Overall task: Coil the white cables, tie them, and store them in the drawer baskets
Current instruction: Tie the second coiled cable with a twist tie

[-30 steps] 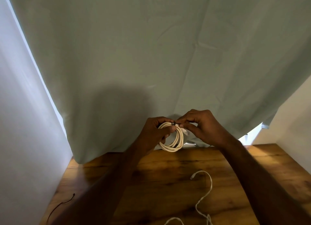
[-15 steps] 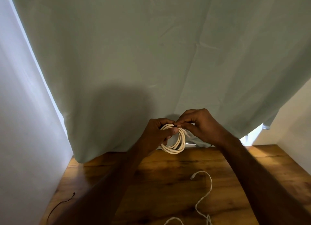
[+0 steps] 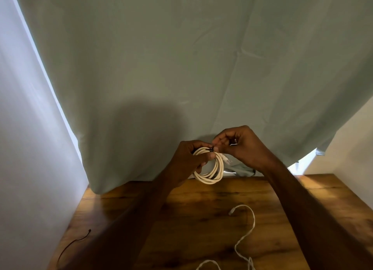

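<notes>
White round-jacketed cable, wound into a small coil, hangs in your left hand, raised above the far edge of the brown wooden table and not touching it. Your left hand is closed around the top left of the coil, thumb pressed over the strands. Your right hand is pinched shut at the fingertips on a thin dark tie that crosses the strands at the top of the coil.

Procedure for the tying step, as judged from this position:
1. Keep the left thumb on the strands so the loops stay stacked.
2. Draw the tie snug around all strands, not only the outer ones.
3. Twist or fasten the tie close against the bundle, clear of the white connector plug that projects to the right.

A second, loose white cable lies uncoiled on the table near you. A thin dark wire, probably another tie, lies at the table's left edge.

Limits of view:
- The tie is largely covered by your fingertips; you cannot tell its type or whether it is yet fastened.
- The loose cable runs off the bottom of the frame.
- No drawer baskets are visible.
- A pale green cloth curtain hides everything behind the table.
</notes>
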The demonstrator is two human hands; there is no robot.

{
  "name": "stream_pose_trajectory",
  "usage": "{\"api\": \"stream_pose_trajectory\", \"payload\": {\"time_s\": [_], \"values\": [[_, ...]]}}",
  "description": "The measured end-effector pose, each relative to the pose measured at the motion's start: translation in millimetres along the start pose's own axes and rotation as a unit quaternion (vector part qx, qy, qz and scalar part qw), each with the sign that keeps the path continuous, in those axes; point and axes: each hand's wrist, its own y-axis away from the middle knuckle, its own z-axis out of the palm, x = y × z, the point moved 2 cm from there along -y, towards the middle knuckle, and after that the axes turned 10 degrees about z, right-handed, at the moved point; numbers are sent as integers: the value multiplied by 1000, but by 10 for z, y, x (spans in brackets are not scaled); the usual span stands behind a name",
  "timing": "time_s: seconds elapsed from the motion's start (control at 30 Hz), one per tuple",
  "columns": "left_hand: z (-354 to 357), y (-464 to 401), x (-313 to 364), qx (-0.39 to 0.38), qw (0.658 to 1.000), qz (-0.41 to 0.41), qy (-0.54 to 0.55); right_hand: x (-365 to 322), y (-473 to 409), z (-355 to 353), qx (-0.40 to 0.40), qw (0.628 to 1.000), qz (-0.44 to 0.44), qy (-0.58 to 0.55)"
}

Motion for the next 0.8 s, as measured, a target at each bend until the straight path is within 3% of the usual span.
{"api": "stream_pose_trajectory", "payload": {"time_s": [0.27, 0.43, 0.8], "values": [[-39, 19, -12, 2, 996, -2, -90, -103, 26, 160, -23, 975, -87, 201], [-30, 56, -25, -1, 993, -12, -119, -134, 8, 229, -12, 968, -99, 232], [154, 163, 40, -24, 992, 8, -124, -301, -41, 295, -23, 993, -85, 79]]}}
